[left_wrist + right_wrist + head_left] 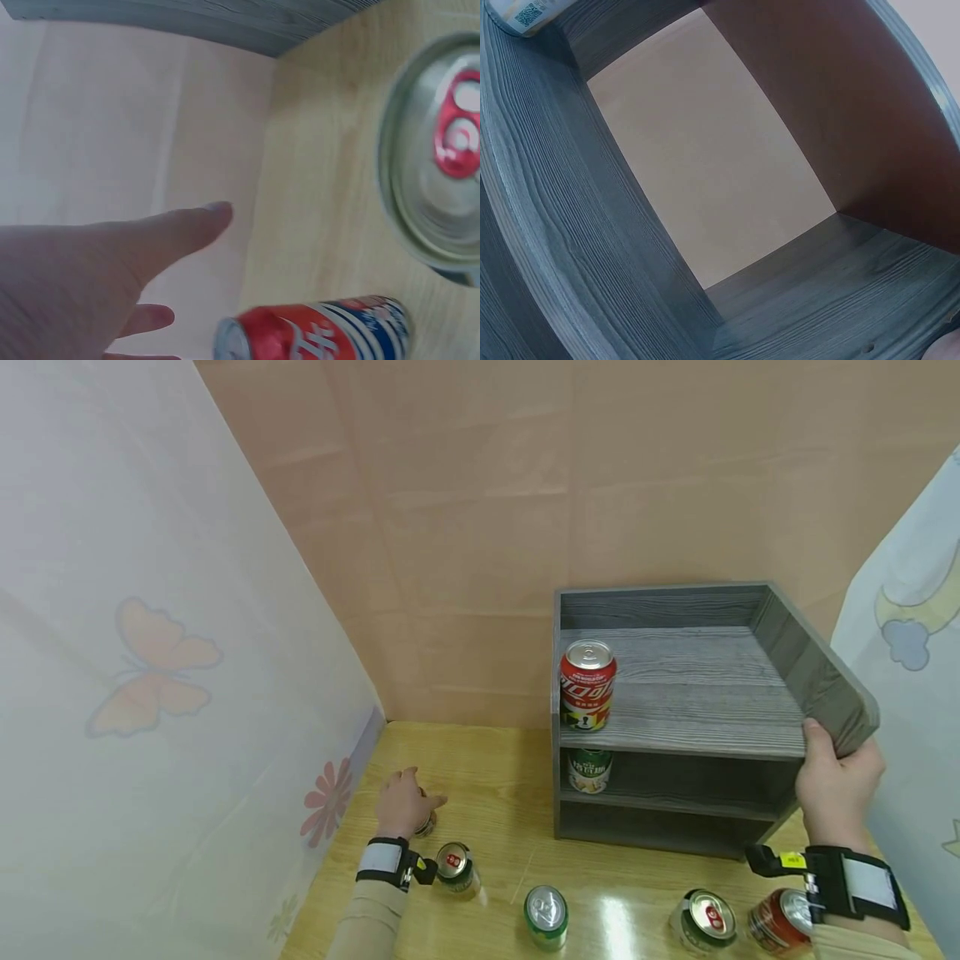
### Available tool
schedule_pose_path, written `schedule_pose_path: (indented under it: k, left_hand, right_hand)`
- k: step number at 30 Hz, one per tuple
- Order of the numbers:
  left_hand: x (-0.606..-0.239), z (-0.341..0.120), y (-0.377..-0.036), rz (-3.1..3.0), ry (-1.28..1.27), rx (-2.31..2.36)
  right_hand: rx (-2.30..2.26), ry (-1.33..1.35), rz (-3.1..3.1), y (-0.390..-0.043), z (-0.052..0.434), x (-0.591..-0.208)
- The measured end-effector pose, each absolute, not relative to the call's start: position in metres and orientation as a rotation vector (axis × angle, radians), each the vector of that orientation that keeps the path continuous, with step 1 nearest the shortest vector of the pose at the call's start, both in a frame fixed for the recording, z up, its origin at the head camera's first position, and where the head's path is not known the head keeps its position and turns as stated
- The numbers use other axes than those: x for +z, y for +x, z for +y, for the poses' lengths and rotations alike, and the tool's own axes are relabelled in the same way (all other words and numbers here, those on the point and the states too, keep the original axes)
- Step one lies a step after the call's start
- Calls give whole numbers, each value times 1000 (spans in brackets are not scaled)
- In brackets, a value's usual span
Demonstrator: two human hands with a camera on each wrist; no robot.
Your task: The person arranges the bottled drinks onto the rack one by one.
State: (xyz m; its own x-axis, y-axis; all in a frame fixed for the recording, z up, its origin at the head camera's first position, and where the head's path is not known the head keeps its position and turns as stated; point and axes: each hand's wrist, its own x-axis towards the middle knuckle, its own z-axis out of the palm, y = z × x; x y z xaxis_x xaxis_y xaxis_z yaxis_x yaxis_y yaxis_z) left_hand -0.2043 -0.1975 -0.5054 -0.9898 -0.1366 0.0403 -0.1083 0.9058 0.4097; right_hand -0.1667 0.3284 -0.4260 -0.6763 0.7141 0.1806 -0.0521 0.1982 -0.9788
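My left hand hovers over the left part of the table, its fingers spread and thumb out. Below it, mostly hidden in the head view, stands a red, white and blue can, apart from the thumb in the left wrist view. My right hand grips the front edge of the right side panel of a grey wooden shelf, with the thumb on the inner side. On the shelf's top level stands a red can at the left. A green can sits on the level below.
Nearer the front of the table stand a dark green can with a red tab, a green can with a silver top, another red-tabbed can and a red can. Printed cloth walls enclose the sides.
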Motion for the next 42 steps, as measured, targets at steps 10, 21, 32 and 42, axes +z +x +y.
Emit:
schedule_pose_path:
  k: [10, 21, 32, 42]
  left_hand:
    - [-529, -208, -204, -3039, 248, -633]
    - [-569, -232, -216, -2928, 98, -775]
    - [-580, -238, -222, -2883, 37, -861]
    - [-575, -232, -215, -2843, 64, -891]
  right_hand:
    - [1520, -615, -1838, -166, 329, -429]
    - [1524, -617, -1840, -167, 329, -430]
    - [1494, -588, -1822, -168, 329, -430]
    - [1503, -615, -1833, -168, 329, -429]
